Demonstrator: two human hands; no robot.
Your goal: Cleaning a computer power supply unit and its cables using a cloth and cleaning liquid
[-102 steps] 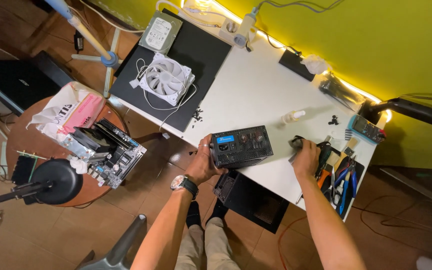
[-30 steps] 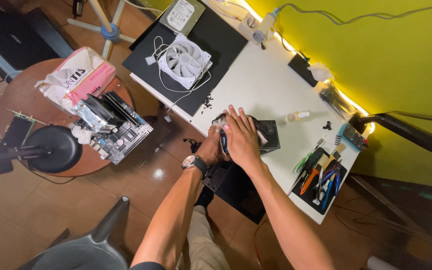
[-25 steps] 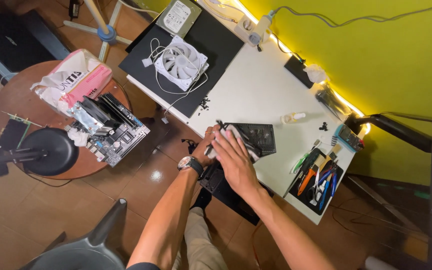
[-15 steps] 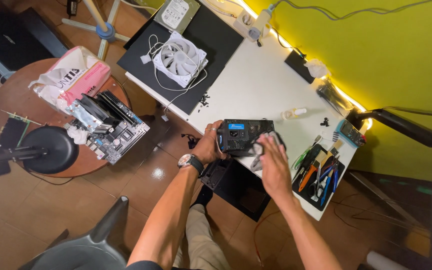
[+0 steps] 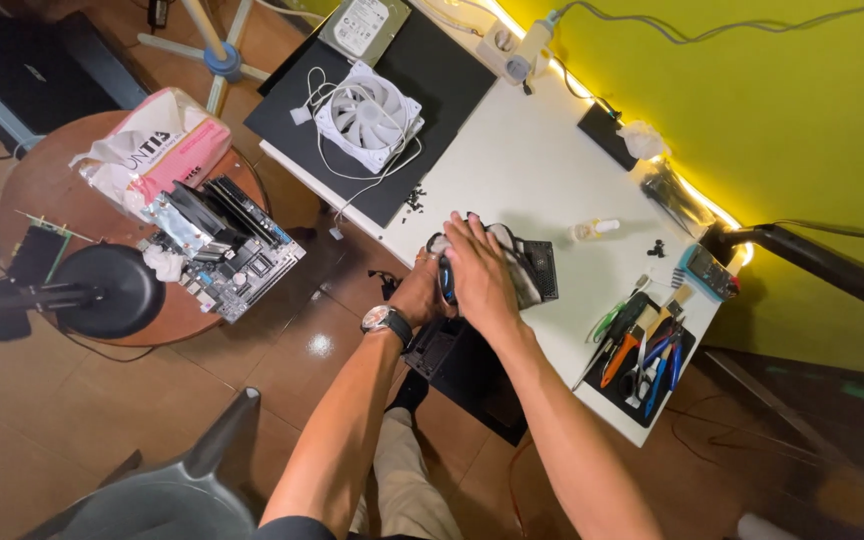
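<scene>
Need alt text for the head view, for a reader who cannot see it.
Seen from above, both hands clasp a black boxy device at a white desk's near edge: right hand flat on top, left hand at its side. A white fan lies behind, hand tools to the right.

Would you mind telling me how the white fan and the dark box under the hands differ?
The white fan lies untouched on the black mat; the dark box sits on the white table, gripped by the left hand and right hand. The fan is fully visible, the box mostly covered. Both are squarish.
</scene>
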